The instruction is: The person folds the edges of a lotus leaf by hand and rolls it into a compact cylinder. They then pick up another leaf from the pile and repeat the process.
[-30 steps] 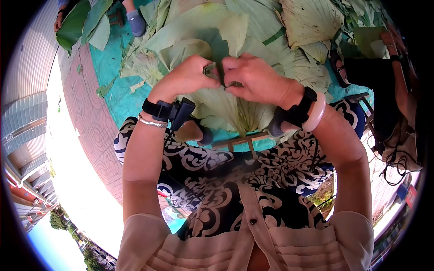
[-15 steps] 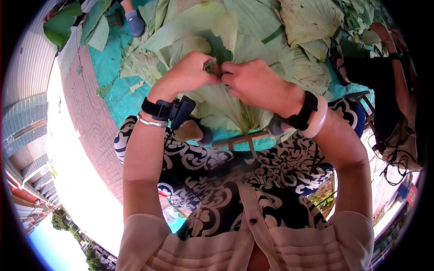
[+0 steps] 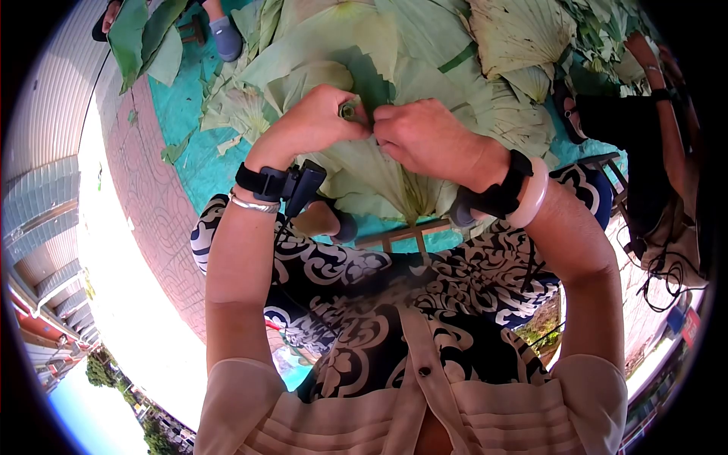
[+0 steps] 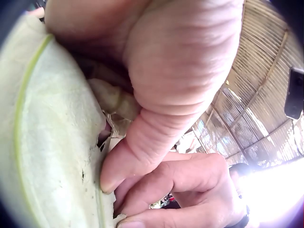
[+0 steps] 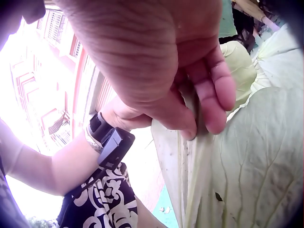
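A large pale green lotus leaf (image 5: 256, 161) with radiating veins spreads below both hands. My left hand (image 3: 318, 121) grips its folded edge, and a rolled end of leaf (image 3: 347, 111) pokes out between thumb and fingers. In the left wrist view the left thumb presses down on the leaf (image 4: 57, 118) beside a torn edge. My right hand (image 3: 428, 140) is close beside the left, pinching a gathered fold of the leaf (image 5: 202, 156) between thumb and fingertips in the right wrist view. The two hands' fingertips nearly meet at the torn edge.
More lotus leaves (image 3: 523, 34) lie heaped on a turquoise sheet (image 3: 178, 136). A wooden stool (image 3: 406, 236) stands by my feet. Another person (image 3: 629, 144) sits at the right, and one at the top left is partly hidden by green leaves (image 3: 144, 38).
My right hand's fingers have drawn together on the leaf, and a raised leaf flap beyond the hands has dropped. The left hand keeps its grip, shifting slightly.
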`<state>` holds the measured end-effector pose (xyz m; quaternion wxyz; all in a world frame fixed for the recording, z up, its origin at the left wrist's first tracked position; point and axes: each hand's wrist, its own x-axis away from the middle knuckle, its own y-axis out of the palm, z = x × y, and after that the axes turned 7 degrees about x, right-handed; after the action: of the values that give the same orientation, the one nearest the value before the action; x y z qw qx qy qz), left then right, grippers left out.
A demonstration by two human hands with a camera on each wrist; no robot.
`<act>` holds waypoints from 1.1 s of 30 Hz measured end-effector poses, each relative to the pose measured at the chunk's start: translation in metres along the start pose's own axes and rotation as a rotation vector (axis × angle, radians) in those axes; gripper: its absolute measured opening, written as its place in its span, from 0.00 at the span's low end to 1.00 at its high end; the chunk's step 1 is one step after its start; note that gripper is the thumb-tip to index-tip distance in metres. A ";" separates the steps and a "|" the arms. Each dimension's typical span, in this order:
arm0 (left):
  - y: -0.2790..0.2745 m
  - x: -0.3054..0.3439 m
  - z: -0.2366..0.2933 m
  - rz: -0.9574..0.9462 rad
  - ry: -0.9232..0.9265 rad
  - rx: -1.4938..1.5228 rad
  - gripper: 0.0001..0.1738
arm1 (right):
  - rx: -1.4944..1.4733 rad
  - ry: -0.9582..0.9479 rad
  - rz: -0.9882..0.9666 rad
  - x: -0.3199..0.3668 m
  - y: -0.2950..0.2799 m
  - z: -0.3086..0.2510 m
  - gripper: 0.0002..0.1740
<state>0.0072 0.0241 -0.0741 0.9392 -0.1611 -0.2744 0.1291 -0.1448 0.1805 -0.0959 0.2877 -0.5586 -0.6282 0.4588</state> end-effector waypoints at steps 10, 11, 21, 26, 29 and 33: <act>0.000 0.000 -0.004 -0.001 0.054 0.014 0.13 | -0.061 -0.002 0.003 0.001 0.000 0.001 0.06; 0.000 0.002 -0.004 0.004 0.042 0.021 0.13 | -0.069 -0.006 0.017 0.001 -0.001 0.000 0.05; -0.005 0.010 0.003 0.011 0.036 0.065 0.09 | -0.185 -0.020 0.057 0.006 -0.003 0.002 0.04; -0.004 0.007 0.002 0.000 0.051 0.065 0.08 | -0.172 -0.018 0.057 0.008 -0.003 0.005 0.04; -0.003 0.003 -0.002 -0.009 0.032 0.050 0.10 | -0.089 -0.011 -0.001 0.009 0.001 0.006 0.04; 0.000 0.001 -0.007 -0.009 0.039 0.074 0.12 | -0.076 0.000 -0.073 0.005 0.002 0.004 0.03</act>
<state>0.0119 0.0227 -0.0793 0.9502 -0.1275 -0.2520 0.1319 -0.1484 0.1845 -0.1002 0.2826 -0.5458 -0.6652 0.4240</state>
